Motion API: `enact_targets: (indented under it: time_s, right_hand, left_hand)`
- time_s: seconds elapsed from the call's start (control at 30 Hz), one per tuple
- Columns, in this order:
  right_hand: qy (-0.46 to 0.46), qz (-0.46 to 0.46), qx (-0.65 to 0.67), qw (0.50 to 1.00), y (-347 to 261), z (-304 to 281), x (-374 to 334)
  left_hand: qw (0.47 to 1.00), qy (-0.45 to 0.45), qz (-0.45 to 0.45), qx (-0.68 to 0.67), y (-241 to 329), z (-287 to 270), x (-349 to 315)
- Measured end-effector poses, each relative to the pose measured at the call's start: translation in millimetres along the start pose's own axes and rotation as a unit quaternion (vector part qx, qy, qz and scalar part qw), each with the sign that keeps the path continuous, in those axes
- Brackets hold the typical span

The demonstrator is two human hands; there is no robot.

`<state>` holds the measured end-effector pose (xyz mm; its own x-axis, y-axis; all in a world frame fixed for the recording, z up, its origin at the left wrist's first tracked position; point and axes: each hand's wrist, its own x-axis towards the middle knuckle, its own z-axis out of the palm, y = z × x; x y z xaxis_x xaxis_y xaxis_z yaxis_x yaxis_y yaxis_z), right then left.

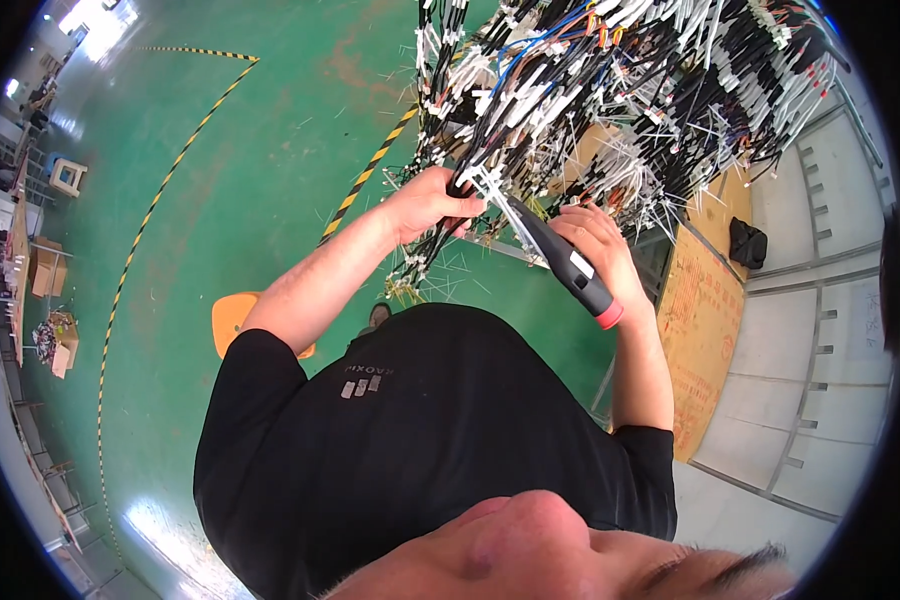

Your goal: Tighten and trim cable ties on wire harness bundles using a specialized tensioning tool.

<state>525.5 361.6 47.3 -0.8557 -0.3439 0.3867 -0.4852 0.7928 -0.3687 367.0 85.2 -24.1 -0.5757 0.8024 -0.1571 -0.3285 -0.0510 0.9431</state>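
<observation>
My left hand (425,208) is closed around a bundle of black cables (486,128) with white ends, part of a dense hanging mass of wires. White cable ties (502,200) stick out beside its thumb. My right hand (602,242) grips a black tapered handheld tool (560,258), perhaps a cable tie gun, with a red rear end. The tool slants up and left, its tip by the ties close to my left fingers. Exactly how the tip meets the cables is too small to tell. Lower cable ends (407,285) dangle beneath my left hand.
More wires (710,85) with white and red ends fill the upper right. Wooden boards (705,330) and pale metal panels (785,340) stand at right, with a black bag (747,243). An orange stool (232,322) is at left. Black-yellow tape (160,190) marks the green floor.
</observation>
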Motion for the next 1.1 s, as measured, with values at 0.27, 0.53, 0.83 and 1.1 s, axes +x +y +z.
enact_targets:
  time_s: [0.27, 0.53, 0.83, 1.1]
  right_hand:
    - [-0.015, 0.07, 0.028, 0.997, 9, 18, -26]
    - [0.11, 0.065, -0.016, 0.992, 22, 25, -34]
    - [0.068, 0.053, 0.083, 0.993, -6, 8, -9]
    - [0.007, 0.08, 0.142, 0.987, -10, 5, 2]
  left_hand:
    - [0.999, -0.038, -0.003, -0.011, 0, 0, -1]
    - [0.998, -0.014, 0.068, 0.001, -10, -1, -6]
    - [0.996, -0.06, 0.038, -0.054, -6, 3, -9]
    - [0.983, -0.118, 0.029, -0.139, -8, -16, -10]
